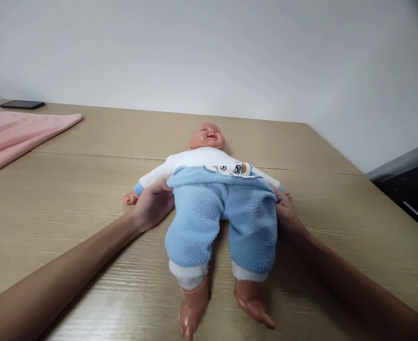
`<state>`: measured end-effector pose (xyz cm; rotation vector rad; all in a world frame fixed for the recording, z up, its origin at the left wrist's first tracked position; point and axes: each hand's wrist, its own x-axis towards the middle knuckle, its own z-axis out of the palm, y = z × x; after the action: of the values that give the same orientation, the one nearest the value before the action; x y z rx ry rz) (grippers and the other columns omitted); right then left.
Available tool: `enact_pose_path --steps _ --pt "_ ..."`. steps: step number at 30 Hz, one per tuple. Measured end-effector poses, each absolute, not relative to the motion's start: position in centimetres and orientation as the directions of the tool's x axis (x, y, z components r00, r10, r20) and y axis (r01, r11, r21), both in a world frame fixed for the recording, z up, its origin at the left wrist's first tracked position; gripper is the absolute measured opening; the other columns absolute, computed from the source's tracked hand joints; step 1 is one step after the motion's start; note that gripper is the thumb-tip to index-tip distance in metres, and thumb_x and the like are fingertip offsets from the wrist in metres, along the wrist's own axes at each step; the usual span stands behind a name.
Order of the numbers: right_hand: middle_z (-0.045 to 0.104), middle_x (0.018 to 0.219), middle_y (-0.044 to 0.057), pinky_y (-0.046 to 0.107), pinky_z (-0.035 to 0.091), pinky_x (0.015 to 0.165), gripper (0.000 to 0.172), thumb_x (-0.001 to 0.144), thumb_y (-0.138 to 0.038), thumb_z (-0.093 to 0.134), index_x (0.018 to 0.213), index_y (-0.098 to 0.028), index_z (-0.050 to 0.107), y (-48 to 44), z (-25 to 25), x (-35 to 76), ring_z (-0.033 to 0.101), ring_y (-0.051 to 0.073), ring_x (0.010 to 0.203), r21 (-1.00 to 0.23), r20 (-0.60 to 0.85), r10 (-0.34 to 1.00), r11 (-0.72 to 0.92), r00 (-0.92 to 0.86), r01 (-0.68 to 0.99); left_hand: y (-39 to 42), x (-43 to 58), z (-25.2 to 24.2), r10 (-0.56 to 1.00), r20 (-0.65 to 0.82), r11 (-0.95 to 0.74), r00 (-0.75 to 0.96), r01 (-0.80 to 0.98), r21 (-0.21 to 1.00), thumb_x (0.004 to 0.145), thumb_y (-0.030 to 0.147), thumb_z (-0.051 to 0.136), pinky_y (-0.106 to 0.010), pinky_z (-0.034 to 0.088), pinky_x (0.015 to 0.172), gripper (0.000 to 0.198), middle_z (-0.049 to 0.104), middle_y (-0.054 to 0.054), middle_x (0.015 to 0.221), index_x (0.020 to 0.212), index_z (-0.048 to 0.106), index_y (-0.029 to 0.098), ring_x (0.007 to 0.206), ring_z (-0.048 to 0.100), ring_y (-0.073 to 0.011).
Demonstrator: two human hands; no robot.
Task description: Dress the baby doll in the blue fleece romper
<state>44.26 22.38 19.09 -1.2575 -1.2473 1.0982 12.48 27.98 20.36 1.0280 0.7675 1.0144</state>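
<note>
A baby doll (209,136) lies on its back on the wooden table (88,199), head away from me, bare feet toward me. It wears a white top (195,161) and fluffy blue trousers (226,213). My left hand (154,203) is closed on the trousers' waistband at the doll's left-of-frame hip, fingers tucked under the fabric. My right hand (285,213) presses against the waistband at the opposite hip; its fingers are mostly hidden behind the trousers.
A pink cloth (13,135) lies at the far left of the table, with a black phone (22,104) behind it near the wall. A dark object (408,180) stands beyond the table's right edge.
</note>
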Motion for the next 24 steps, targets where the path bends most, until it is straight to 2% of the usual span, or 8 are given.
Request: enact_pose_path --steps 4,7,10,13,15,17,21,24 --pt "0.083 0.116 0.007 0.045 0.064 0.087 0.051 0.076 -0.033 0.072 0.127 -0.028 0.074 22.1 20.0 44.3 0.077 0.034 0.109 -0.99 -0.107 0.992 -0.113 -0.073 -0.088 27.9 11.2 21.0 0.909 -0.051 0.248 0.413 -0.439 0.864 0.081 0.05 0.076 -0.049 0.059 0.09 0.03 0.077 -0.008 0.09 0.093 0.075 0.023 0.102 0.073 -0.0374" --pt "0.081 0.12 0.008 0.049 0.063 0.094 0.043 0.081 -0.04 0.067 0.121 -0.026 0.075 22.1 20.8 44.2 0.075 0.036 0.115 -0.985 -0.068 0.987 -0.089 -0.143 -0.147 27.7 10.3 21.3 0.92 0.024 0.116 0.391 -0.331 0.936 0.083 0.055 0.09 -0.037 0.055 0.084 0.042 0.075 -0.005 0.097 0.108 0.078 0.024 0.098 0.07 -0.0293" --pt "0.079 0.121 0.006 0.044 0.06 0.1 0.034 0.095 -0.053 0.072 0.117 -0.027 0.075 23.0 21.3 44.2 0.073 0.031 0.116 -0.999 0.037 0.992 0.037 -0.12 -0.009 27.8 10.0 21.1 0.937 0.093 -0.031 0.336 -0.187 0.982 0.092 0.051 0.092 -0.028 0.051 0.083 0.038 0.074 -0.002 0.111 0.115 0.075 0.026 0.099 0.065 -0.0203" --pt "0.074 0.099 0.0 0.032 0.057 0.081 0.036 0.097 -0.06 0.08 0.107 -0.028 0.068 24.5 21.3 44.0 0.068 0.021 0.09 -0.978 0.141 0.987 0.151 -0.078 0.142 28.4 10.5 20.6 0.95 0.126 -0.081 0.287 -0.163 0.983 0.098 0.057 0.085 -0.024 0.049 0.078 0.037 0.071 0.002 0.1 0.106 0.068 0.025 0.086 0.06 -0.0146" --pt "0.066 0.08 -0.005 0.027 0.045 0.059 0.043 0.095 -0.065 0.082 0.104 -0.029 0.06 25.6 21.2 43.4 0.056 0.016 0.067 -0.98 0.129 0.99 0.136 -0.06 0.141 29.1 11.1 20.3 0.965 0.098 -0.054 0.244 -0.18 0.982 0.096 0.061 0.086 -0.022 0.045 0.068 0.044 0.065 0.005 0.083 0.1 0.062 0.025 0.073 0.054 -0.0127" --pt "0.062 0.072 -0.008 0.026 0.034 0.051 0.051 0.091 -0.071 0.083 0.105 -0.031 0.055 26.7 21.1 42.7 0.047 0.014 0.057 -0.991 0.082 0.996 0.085 -0.032 0.1 29.7 11.6 19.9 0.972 0.053 -0.001 0.231 -0.22 0.975 0.091 0.062 0.09 -0.022 0.044 0.064 0.048 0.063 0.006 0.078 0.101 0.062 0.024 0.069 0.053 -0.0126" --pt "0.07 0.084 -0.004 0.029 0.046 0.064 0.058 0.079 -0.074 0.089 0.099 -0.028 0.06 28.6 20.6 41.6 0.059 0.017 0.072 -0.995 0.076 0.997 0.076 0.005 0.065 30.3 11.6 19.4 0.958 0.016 0.056 0.285 -0.244 0.968 0.092 0.053 0.091 -0.024 0.051 0.079 0.041 0.074 0.001 0.097 0.11 0.073 0.022 0.086 0.064 -0.0156" --pt "0.07 0.091 -0.001 0.033 0.052 0.076 0.049 0.083 -0.068 0.086 0.096 -0.027 0.064 29.0 20.6 41.6 0.064 0.021 0.086 -0.985 0.12 0.993 0.117 0.01 0.124 30.2 11.0 19.3 0.943 0.049 0.025 0.329 -0.216 0.976 0.097 0.05 0.087 -0.026 0.053 0.096 0.036 0.079 -0.003 0.112 0.118 0.078 0.023 0.104 0.069 -0.0194"
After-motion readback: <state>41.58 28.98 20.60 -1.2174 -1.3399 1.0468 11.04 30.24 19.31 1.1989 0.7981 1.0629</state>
